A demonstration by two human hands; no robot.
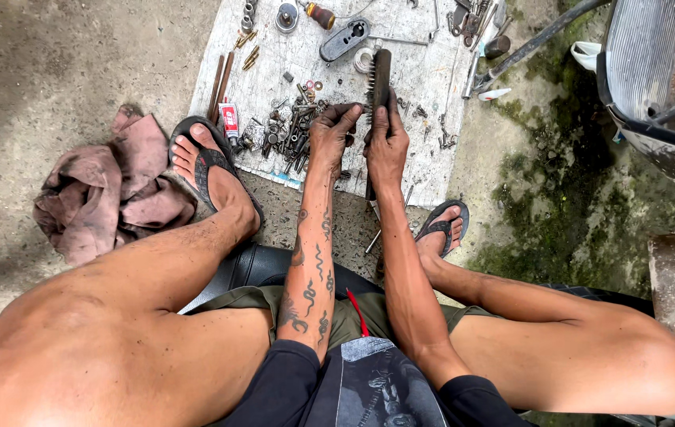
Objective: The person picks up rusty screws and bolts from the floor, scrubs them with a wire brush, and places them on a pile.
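My right hand (pixel 385 150) grips the wire brush (pixel 379 79) upright; my left hand (pixel 333 133) pinches a small part against its bristles. I judge cleaning is midway: a heap of bolts (pixel 290 130) waits on the white sheet (pixel 424 158).

- Dark wooden-handled wire brush (pixel 381 75), bristles dull metal
- Pile of greasy, matt metal bolts (pixel 294 130)
- Grubby white woven sheet (pixel 416 47), rough
- Crumpled pinkish cloth rag (pixel 108 194)
- Rough grey concrete floor (pixel 76 71)
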